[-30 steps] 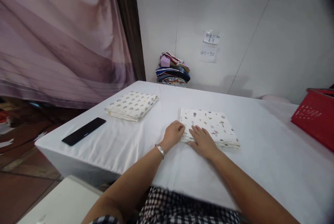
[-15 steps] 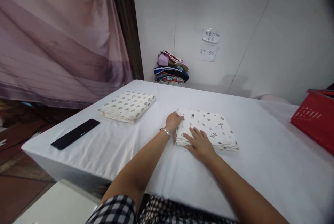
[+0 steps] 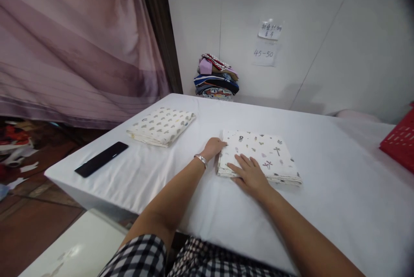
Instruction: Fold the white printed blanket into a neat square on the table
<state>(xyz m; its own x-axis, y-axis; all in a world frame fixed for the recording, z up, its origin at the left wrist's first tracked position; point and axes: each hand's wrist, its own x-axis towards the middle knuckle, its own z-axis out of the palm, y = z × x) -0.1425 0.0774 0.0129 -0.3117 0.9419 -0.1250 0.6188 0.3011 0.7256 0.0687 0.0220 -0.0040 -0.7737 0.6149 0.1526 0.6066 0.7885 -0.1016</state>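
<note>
A white folded cloth [image 3: 258, 144] printed with small palm trees and other little figures lies in front of me. At its left edge, my left hand [image 3: 212, 147], with a silver bracelet at the wrist, is closed with the thumb on top; its other fingertips are partly hidden. My right hand [image 3: 254, 178] rests on the front part of the same cloth, fingers stretched out over the print and thumb by the front edge. Farther left lies a second folded cloth [image 3: 163, 126] with a grey-green pattern, untouched by either hand.
A black phone [image 3: 101, 159] lies near the left edge of the white-covered table [image 3: 207, 208]. A red basket [image 3: 401, 139] stands at the far right. Behind the table rises a stack of folded fabrics [image 3: 216, 78]. A pink curtain [image 3: 77, 44] hangs at left.
My view has turned slightly left and down, so the surroundings sit farther right and higher. Both hands keep nearly the same places on the palm-print cloth.
</note>
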